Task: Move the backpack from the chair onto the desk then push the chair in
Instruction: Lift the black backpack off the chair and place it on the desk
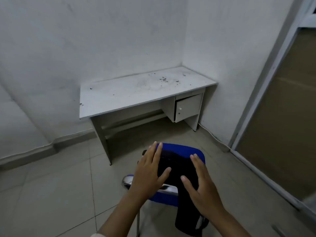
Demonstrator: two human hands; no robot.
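Note:
A black backpack (177, 170) lies on the blue seat of a chair (188, 151) with a chrome frame, standing on the floor in front of the desk. Part of the backpack hangs over the chair's near edge at the lower right. My left hand (148, 171) hovers over the backpack's left side with fingers spread. Over its right side, my right hand (201, 185) is also spread; neither hand grips anything. The white desk (130, 93) stands in the room's corner, its top dusty with small dark specks.
A small cabinet with a slightly ajar door (187, 107) hangs under the desk's right end. Grey tiled floor (59, 185) lies left of the chair. A door frame and brown panel (282, 117) stand at the right. A white cable runs along the right wall's base.

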